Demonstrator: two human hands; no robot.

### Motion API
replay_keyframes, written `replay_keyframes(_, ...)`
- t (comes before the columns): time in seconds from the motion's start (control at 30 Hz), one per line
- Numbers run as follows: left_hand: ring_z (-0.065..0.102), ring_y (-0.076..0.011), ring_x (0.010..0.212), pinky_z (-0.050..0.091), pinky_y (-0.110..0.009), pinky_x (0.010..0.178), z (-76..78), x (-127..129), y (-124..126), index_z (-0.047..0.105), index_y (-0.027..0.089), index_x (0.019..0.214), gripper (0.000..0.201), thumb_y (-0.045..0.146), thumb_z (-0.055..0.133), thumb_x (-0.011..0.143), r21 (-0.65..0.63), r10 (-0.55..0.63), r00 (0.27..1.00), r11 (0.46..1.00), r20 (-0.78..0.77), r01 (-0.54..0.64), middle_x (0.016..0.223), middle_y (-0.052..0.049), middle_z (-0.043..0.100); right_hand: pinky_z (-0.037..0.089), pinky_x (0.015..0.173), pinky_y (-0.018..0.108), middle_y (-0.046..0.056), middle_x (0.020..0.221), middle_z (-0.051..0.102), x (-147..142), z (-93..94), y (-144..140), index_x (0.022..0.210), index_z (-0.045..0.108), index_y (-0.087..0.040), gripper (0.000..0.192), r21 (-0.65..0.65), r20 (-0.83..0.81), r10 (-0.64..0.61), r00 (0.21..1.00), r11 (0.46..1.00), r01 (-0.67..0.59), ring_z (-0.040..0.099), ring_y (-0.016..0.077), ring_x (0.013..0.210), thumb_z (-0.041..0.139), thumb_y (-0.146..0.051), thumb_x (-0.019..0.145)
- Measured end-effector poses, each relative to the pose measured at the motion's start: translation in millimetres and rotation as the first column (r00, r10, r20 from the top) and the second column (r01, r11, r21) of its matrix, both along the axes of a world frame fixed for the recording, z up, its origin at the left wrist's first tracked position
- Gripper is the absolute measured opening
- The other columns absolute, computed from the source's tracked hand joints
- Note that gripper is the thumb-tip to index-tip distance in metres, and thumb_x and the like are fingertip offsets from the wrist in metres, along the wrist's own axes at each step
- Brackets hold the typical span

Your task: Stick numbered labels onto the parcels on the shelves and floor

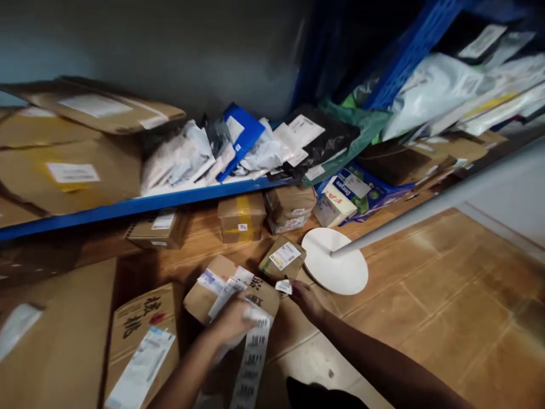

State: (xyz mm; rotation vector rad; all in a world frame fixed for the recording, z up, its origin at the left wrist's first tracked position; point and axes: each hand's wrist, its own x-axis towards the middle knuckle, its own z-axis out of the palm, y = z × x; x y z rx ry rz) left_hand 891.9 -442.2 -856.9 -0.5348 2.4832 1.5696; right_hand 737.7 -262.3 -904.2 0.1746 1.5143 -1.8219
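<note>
My left hand is closed on a long strip of white number labels, which hangs down with printed numbers such as 5010 and 5011. Behind that hand lies a cardboard box with a shipping label and dark handwriting. A single small white label is pinched in the fingertips of my right hand. Just beyond it sits a smaller brown box bearing a white and yellow shipping label. The label touches or nearly touches this box; I cannot tell which.
A blue-edged shelf holds parcels and mailer bags above the floor boxes. To the right, a white round base carries a slanting grey pole. A tall carton with handwriting stands at left. Tiled floor extends right.
</note>
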Motion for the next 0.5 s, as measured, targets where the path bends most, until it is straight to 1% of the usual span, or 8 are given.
replay_keyframes(0.07,0.046,-0.0277,0.121,0.034,-0.038,0.102,-30.1,-51.5,2.3,0.069,0.018,0.066,0.009,0.012,0.067,0.060,-0.173,-0.039,0.998,0.984,-0.041,0.031,0.129,-0.010,0.053,0.045,0.057,0.029,0.002,0.063,0.066,-12.6,-26.5,18.7,0.062,0.064,-0.019,0.033,-0.044,0.075,-0.060,0.995,0.997,0.063,0.057,0.0161,0.058,0.068,-0.051,0.059)
replay_keyframes(0.1,0.044,-0.0275,0.123,0.031,-0.040,0.105,-42.9,-72.4,4.6,0.070,0.018,0.069,0.010,0.012,0.066,0.062,-0.245,-0.066,0.998,0.968,-0.024,0.058,0.131,-0.011,0.052,0.046,0.058,0.031,0.003,0.064,0.066,-14.6,-36.6,24.4,0.061,0.063,-0.020,0.034,-0.065,0.107,-0.080,0.991,0.994,0.088,0.058,0.0170,0.059,0.065,-0.054,0.061)
replay_keyframes(0.13,0.043,-0.0279,0.124,0.026,-0.044,0.107,-53.7,-89.5,7.5,0.071,0.019,0.073,0.011,0.014,0.066,0.064,-0.303,-0.071,0.997,0.950,0.006,0.070,0.131,-0.011,0.052,0.047,0.060,0.033,0.003,0.064,0.067,-14.7,-44.6,27.6,0.060,0.063,-0.021,0.034,-0.091,0.140,-0.101,0.985,0.989,0.114,0.059,0.0176,0.060,0.062,-0.055,0.063)
replay_keyframes(0.2,0.038,-0.0302,0.128,0.011,-0.054,0.109,-68.5,-112.1,14.4,0.072,0.021,0.084,0.017,0.021,0.067,0.067,-0.386,-0.062,0.996,0.919,0.065,0.082,0.131,-0.013,0.052,0.048,0.065,0.035,0.002,0.063,0.067,-12.2,-55.1,28.1,0.060,0.063,-0.022,0.031,-0.170,0.230,-0.154,0.961,0.966,0.195,0.059,0.0173,0.058,0.060,-0.052,0.067)
replay_keyframes(0.27,0.034,-0.0330,0.130,0.002,-0.061,0.106,-74.5,-121.4,22.2,0.071,0.022,0.090,0.022,0.026,0.066,0.069,-0.429,-0.033,0.992,0.899,0.118,0.081,0.132,-0.016,0.050,0.049,0.067,0.035,0.000,0.062,0.066,-11.1,-60.1,26.1,0.060,0.063,-0.023,0.025,-0.257,0.346,-0.214,0.914,0.915,0.311,0.057,0.0156,0.055,0.061,-0.046,0.069)
replay_keyframes(0.37,0.039,-0.0327,0.126,0.003,-0.062,0.105,-72.9,-119.9,34.5,0.071,0.024,0.092,0.023,0.030,0.064,0.071,-0.424,-0.025,0.985,0.900,0.173,0.097,0.129,-0.017,0.053,0.050,0.069,0.037,-0.001,0.060,0.066,-19.1,-63.0,30.3,0.059,0.063,-0.023,0.019,-0.315,0.457,-0.254,0.852,0.850,0.422,0.058,0.0161,0.055,0.064,-0.039,0.069)
replay_keyframes(0.43,0.046,-0.0305,0.120,0.001,-0.060,0.106,-70.9,-115.2,42.4,0.071,0.026,0.090,0.021,0.030,0.063,0.071,-0.418,-0.043,0.984,0.901,0.175,0.114,0.124,-0.014,0.057,0.050,0.071,0.039,-0.001,0.062,0.066,-29.0,-64.1,39.9,0.062,0.063,-0.023,0.016,-0.316,0.447,-0.271,0.853,0.844,0.434,0.059,0.0175,0.059,0.065,-0.038,0.068)
replay_keyframes(0.5,0.049,-0.0286,0.116,-0.002,-0.059,0.106,-71.2,-111.3,48.8,0.071,0.028,0.087,0.019,0.029,0.063,0.071,-0.429,-0.056,0.986,0.895,0.156,0.119,0.119,-0.011,0.060,0.050,0.073,0.041,-0.001,0.064,0.066,-37.6,-64.9,51.1,0.066,0.063,-0.024,0.015,-0.292,0.378,-0.290,0.879,0.864,0.410,0.060,0.0185,0.063,0.065,-0.039,0.067)
